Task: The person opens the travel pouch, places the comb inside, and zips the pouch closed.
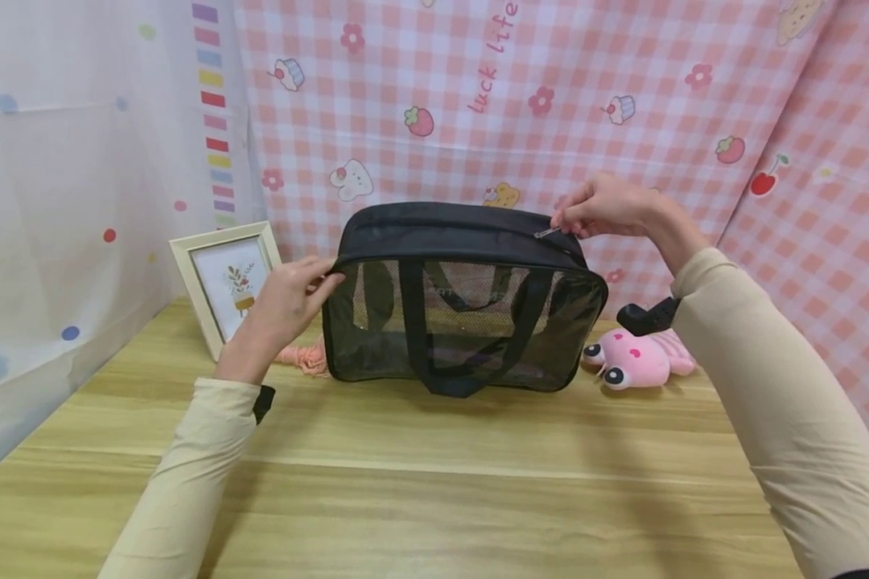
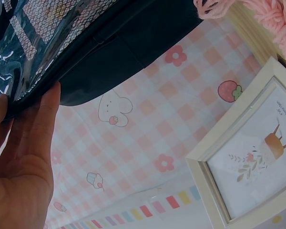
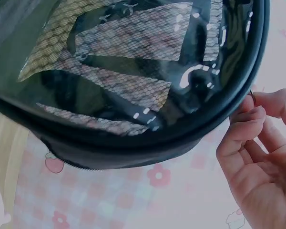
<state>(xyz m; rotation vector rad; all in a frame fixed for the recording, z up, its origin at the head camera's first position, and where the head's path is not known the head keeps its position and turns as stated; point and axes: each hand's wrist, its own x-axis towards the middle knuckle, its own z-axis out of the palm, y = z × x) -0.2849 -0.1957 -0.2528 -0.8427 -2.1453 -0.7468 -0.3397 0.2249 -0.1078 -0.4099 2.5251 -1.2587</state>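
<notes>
A black bag [image 1: 376, 322] with a see-through front, mesh behind it and two dark straps stands upright on the wooden table. My left hand [image 1: 287, 299] pinches its upper left corner, thumb in front and fingers behind; the left wrist view shows the same hand [image 2: 26, 167] at the bag's edge. At the top right, my right hand [image 1: 608, 209] pinches a small metal zipper pull [image 1: 546, 232] between thumb and finger. In the right wrist view, that hand [image 3: 257, 152] is beside the bag's dark rim, with the pull mostly hidden by the fingertips.
A cream picture frame [image 1: 181, 261] leans at the left, behind my left forearm. Pink yarn [image 1: 306, 359] lies by the bag's lower left. To the right sits a pink plush toy [image 1: 644, 362] with big eyes. A checked cloth [image 1: 478, 72] hangs close behind the bag.
</notes>
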